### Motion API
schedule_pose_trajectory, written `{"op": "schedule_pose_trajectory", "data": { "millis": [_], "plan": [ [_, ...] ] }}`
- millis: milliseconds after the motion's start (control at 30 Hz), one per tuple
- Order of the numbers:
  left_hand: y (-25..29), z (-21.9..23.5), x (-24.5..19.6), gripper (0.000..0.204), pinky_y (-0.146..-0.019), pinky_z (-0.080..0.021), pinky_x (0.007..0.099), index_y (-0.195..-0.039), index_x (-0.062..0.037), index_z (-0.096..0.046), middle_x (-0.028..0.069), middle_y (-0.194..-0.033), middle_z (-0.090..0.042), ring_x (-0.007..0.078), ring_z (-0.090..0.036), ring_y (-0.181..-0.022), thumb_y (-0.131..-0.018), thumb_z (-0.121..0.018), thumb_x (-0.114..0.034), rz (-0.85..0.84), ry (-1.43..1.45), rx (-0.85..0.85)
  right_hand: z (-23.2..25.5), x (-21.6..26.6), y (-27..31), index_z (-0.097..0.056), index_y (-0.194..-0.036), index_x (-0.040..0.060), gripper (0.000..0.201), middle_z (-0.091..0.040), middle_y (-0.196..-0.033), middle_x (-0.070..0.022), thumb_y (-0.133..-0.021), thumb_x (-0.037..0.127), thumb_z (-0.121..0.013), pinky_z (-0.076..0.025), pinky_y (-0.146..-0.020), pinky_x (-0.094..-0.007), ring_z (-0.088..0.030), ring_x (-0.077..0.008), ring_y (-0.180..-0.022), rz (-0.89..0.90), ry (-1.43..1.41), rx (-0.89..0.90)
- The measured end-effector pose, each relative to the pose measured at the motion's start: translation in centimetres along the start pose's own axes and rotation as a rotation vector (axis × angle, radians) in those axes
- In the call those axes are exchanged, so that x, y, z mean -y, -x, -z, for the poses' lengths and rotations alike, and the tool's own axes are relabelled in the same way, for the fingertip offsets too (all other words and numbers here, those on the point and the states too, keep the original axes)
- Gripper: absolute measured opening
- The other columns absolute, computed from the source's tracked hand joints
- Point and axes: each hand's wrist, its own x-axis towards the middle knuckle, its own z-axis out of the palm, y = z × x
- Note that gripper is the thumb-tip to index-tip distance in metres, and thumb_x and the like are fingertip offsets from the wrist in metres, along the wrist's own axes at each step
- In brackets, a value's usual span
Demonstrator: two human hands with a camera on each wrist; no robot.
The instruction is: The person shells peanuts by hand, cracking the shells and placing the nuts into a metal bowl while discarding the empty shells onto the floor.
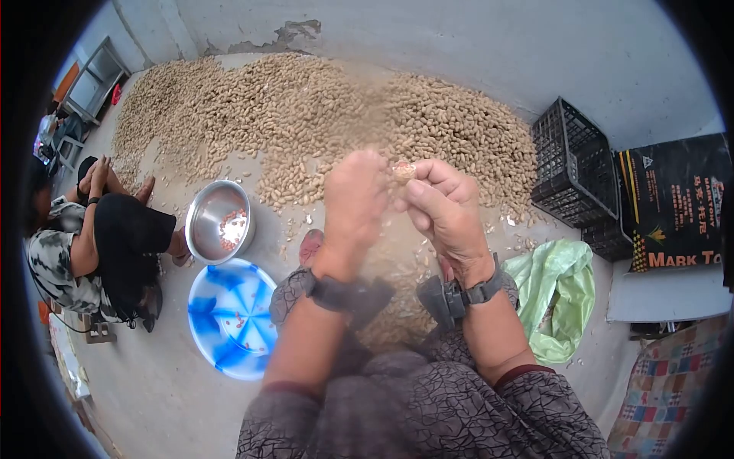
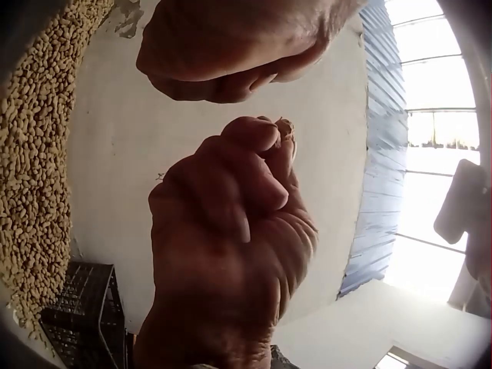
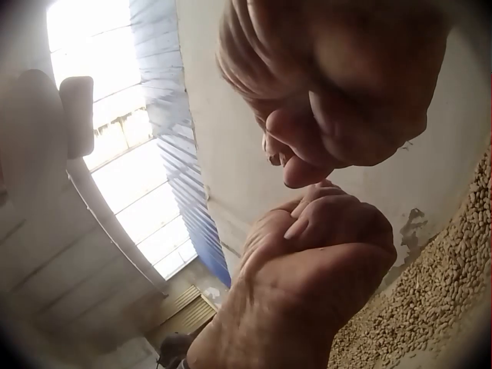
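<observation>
My right hand [image 1: 449, 213] pinches a peanut [image 1: 403, 170] between thumb and fingertips. Its pale shell shows some red on top. The same peanut [image 2: 286, 129] pokes out past the fingertips in the left wrist view. Close beside it, my left hand [image 1: 355, 206] is raised at the same height, blurred, with its fingers curled in. In the right wrist view the left hand [image 3: 319, 265] sits just below the right hand [image 3: 346, 84], fingers folded; whatever lies inside them is hidden. A large heap of unshelled peanuts [image 1: 298, 99] spreads along the wall beyond both hands.
To the left stand a metal bowl [image 1: 200, 229] with red kernels and a blue-and-white basin [image 1: 210, 294] with a few kernels. Another person [image 1: 84, 245] sits farther left. On the right are a green plastic bag [image 1: 531, 279], black crates [image 1: 569, 161] and a printed black sack [image 1: 680, 199].
</observation>
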Motion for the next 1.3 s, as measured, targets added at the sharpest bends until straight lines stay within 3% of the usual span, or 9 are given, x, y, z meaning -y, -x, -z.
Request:
{"op": "schedule_pose_trajectory", "data": {
  "millis": [67,133,200,267,333,700,833,933,1300],
  "plan": [
    [-0.7,0.7,0.4,0.017,-0.046,-0.034,0.0219,-0.08,-0.0042,-0.055,-0.0045,-0.063,-0.045,0.0032,-0.041,-0.056,-0.091,-0.052,-0.017,0.028,-0.022,-0.061,-0.1,0.2,0.1,-0.058,-0.095,0.0014,0.011,-0.061,-0.075,-0.0051,-0.085,0.005,-0.056,-0.035,-0.044,-0.0154,-0.048,-0.0026,-0.053,0.016,0.015,-0.001],
    [-0.9,0.2,0.4,0.026,-0.044,-0.031,0.0198,-0.082,-0.0038,-0.059,-0.0051,-0.059,-0.044,0.0026,-0.039,-0.052,-0.092,-0.051,-0.026,-0.251,-0.611,-0.217,-0.2,0.2,0.2,-0.057,-0.095,0.0013,0.013,-0.061,-0.073,-0.0052,-0.083,0.007,-0.059,-0.03,-0.042,-0.0151,-0.044,-0.0018,-0.049,0.065,0.066,-0.044],
    [-0.6,0.6,-0.5,0.03,-0.043,-0.03,0.0196,-0.081,-0.0037,-0.059,-0.0052,-0.058,-0.044,0.0025,-0.039,-0.05,-0.093,-0.05,-0.029,-0.108,-0.498,-0.155,-0.1,0.5,0.3,-0.057,-0.095,0.0013,0.016,-0.061,-0.07,-0.0053,-0.082,0.009,-0.062,-0.026,-0.039,-0.0149,-0.04,-0.0011,-0.045,0.115,0.12,-0.095],
    [-0.1,0.5,-1.0,0.034,-0.042,-0.029,0.0194,-0.08,-0.0036,-0.059,-0.0054,-0.057,-0.043,0.0025,-0.038,-0.048,-0.093,-0.048,-0.032,0.035,-0.383,-0.096,0.2,0.8,0.5,-0.058,-0.09,0.0007,0.012,-0.061,-0.076,-0.0026,-0.08,0.003,-0.064,-0.044,-0.054,-0.0189,-0.055,-0.0055,-0.063,0.146,0.367,-0.169],
    [0.3,0.0,-1.2,0.038,-0.04,-0.027,0.02,-0.079,-0.0033,-0.058,-0.0049,-0.055,-0.042,0.0028,-0.036,-0.046,-0.094,-0.046,-0.036,0.186,-0.177,0.082,0.5,0.1,0.3,-0.058,-0.088,0.0006,0.012,-0.061,-0.076,-0.0023,-0.078,0.002,-0.065,-0.045,-0.057,-0.0201,-0.056,-0.0061,-0.066,0.19,0.387,-0.173],
    [0.3,-0.8,-0.3,0.024,-0.035,-0.026,0.0154,-0.088,-0.0039,-0.054,0.0002,-0.061,-0.05,0.0023,-0.035,-0.042,-0.093,-0.051,-0.028,0.046,-0.319,0.163,0.8,-0.7,0.1,-0.057,-0.083,-0.0003,0.013,-0.059,-0.074,-0.0028,-0.074,-0.002,-0.066,-0.046,-0.061,-0.0222,-0.056,-0.0082,-0.068,0.347,0.629,-0.229],
    [0.5,-0.6,-0.5,0.019,-0.037,-0.027,0.0144,-0.088,-0.004,-0.054,0.0001,-0.065,-0.052,0.0018,-0.035,-0.043,-0.094,-0.05,-0.022,0.106,-0.067,0.247,0.5,0.6,0.4,-0.06,-0.086,-0.0013,0.009,-0.059,-0.074,-0.0013,-0.078,0.001,-0.064,-0.045,-0.06,-0.0222,-0.055,-0.0082,-0.067,0.259,0.489,-0.242],
    [1.0,-1.6,0.2,0.015,-0.045,-0.03,0.0161,-0.084,-0.0053,-0.055,-0.0042,-0.066,-0.048,0.0019,-0.04,-0.053,-0.092,-0.051,-0.018,0.001,-0.096,0.212,0.4,0.4,0.4,-0.061,-0.087,-0.0009,0.008,-0.059,-0.072,-0.0001,-0.081,0.004,-0.063,-0.044,-0.058,-0.0209,-0.054,-0.007,-0.065,0.219,0.361,-0.26],
    [1.3,-1.9,-0.7,0.013,-0.052,-0.039,0.0155,-0.096,-0.0022,-0.054,-0.0003,-0.072,-0.056,0.0043,-0.053,-0.064,-0.091,-0.052,-0.013,-0.003,-0.04,0.301,0.7,0.4,0.3,-0.059,-0.089,0.0,0.017,-0.057,-0.066,-0.001,-0.089,0.017,-0.056,-0.033,-0.041,-0.0171,-0.044,-0.0027,-0.049,0.077,0.141,-0.251]
  ]
}}
